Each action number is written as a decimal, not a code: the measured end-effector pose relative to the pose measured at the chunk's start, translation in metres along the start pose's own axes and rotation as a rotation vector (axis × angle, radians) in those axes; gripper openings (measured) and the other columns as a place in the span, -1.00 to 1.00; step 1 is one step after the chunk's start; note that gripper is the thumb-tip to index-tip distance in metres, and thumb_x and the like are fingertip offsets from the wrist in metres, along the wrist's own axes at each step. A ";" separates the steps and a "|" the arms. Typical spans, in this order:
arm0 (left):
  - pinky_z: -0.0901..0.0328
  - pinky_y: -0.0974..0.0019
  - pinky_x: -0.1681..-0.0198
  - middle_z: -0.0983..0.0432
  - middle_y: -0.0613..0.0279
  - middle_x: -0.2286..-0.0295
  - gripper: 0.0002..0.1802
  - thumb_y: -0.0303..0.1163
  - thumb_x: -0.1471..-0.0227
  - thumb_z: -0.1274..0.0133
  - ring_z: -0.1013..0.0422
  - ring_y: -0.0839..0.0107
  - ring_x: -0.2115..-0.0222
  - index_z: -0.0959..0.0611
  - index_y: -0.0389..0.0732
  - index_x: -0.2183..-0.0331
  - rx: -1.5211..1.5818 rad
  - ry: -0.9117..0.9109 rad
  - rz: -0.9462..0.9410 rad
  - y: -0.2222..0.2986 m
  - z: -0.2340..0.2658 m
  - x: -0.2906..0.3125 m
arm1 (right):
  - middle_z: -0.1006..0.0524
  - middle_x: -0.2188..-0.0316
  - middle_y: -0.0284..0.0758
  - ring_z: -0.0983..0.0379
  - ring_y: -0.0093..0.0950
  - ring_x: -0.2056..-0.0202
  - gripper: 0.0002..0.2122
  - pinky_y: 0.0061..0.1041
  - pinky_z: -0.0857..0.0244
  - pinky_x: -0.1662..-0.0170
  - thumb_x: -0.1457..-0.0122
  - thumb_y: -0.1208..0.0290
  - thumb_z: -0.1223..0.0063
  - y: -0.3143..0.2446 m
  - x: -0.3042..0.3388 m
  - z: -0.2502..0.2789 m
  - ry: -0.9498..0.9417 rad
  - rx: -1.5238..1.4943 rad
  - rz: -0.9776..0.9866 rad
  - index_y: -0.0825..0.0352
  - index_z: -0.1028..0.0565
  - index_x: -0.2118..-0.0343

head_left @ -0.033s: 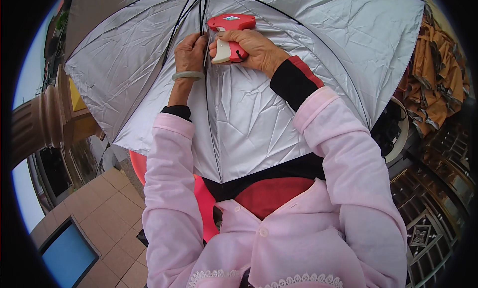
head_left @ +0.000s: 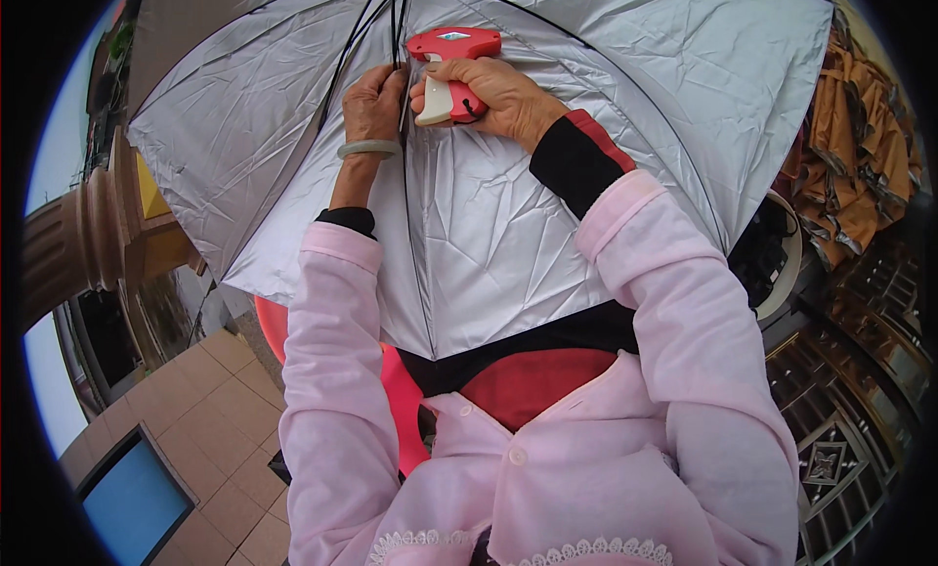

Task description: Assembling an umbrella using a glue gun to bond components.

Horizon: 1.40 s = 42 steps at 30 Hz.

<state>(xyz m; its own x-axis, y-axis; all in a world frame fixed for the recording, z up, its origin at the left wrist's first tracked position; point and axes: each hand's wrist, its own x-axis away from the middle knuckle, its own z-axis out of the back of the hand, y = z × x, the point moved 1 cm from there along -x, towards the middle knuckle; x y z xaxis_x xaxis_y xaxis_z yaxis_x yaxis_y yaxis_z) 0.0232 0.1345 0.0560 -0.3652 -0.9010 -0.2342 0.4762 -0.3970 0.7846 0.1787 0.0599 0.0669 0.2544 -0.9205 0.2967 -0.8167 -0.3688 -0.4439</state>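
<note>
An umbrella (head_left: 518, 234), spread with the silver inside of its canopy toward me, lies over my lap and reaches past the top of the picture. My left hand (head_left: 373, 107) pinches a thin black umbrella rib (head_left: 403, 141) near the centre, with the fingertips partly hidden behind it. In my right hand (head_left: 503, 95) is a red and white tagging gun (head_left: 455, 44), its front end pointing left toward that rib. Fingers wrap round the grip and white trigger. Whether the gun's tip touches the rib or cloth, I cannot tell.
Orange-brown folded bundles (head_left: 845, 146) are heaped at the right. Below them stands a round pale-rimmed container (head_left: 785, 273) with black items. A fluted column (head_left: 78, 219) rises at the left, above floor tiles (head_left: 200, 400) and a blue panel (head_left: 135, 502). Metal grating (head_left: 831, 458) fills the lower right.
</note>
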 end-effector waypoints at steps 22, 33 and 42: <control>-0.26 0.36 0.41 -0.49 0.10 0.53 -0.79 -0.40 0.09 0.02 -0.41 0.34 0.54 -0.58 -0.27 0.36 0.006 -0.034 0.054 0.002 0.001 -0.008 | -0.48 0.41 -0.11 -0.49 -0.33 0.40 -0.78 -0.30 -0.44 0.34 -0.03 0.51 0.07 -0.022 -0.016 -0.015 0.036 0.204 -0.135 0.51 -0.31 0.27; -0.26 0.31 0.42 -0.47 0.05 0.54 -0.82 -0.39 0.11 0.02 -0.42 0.21 0.52 -0.57 -0.27 0.42 -0.086 0.108 0.000 -0.001 -0.004 0.000 | -0.49 0.44 -0.20 -0.48 -0.46 0.44 -0.73 -0.46 -0.43 0.39 -0.04 0.41 0.01 -0.049 0.010 -0.005 -0.014 0.603 -0.080 0.48 -0.33 0.24; -0.24 0.21 0.36 -0.43 0.12 0.49 -0.84 -0.37 0.11 0.05 -0.38 0.18 0.42 -0.54 -0.24 0.48 -0.373 -0.279 -0.238 -0.014 0.036 0.003 | -0.49 0.40 -0.20 -0.48 -0.46 0.42 -0.69 -0.50 -0.41 0.33 -0.04 0.35 0.01 -0.089 0.049 0.042 0.046 0.870 0.185 0.47 -0.32 0.22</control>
<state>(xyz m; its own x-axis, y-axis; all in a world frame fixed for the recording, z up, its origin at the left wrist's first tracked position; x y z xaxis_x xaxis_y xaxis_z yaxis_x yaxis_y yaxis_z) -0.0130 0.1440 0.0650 -0.6733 -0.7173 -0.1790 0.5881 -0.6664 0.4582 0.2859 0.0419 0.0855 0.1209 -0.9758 0.1820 -0.1548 -0.1996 -0.9676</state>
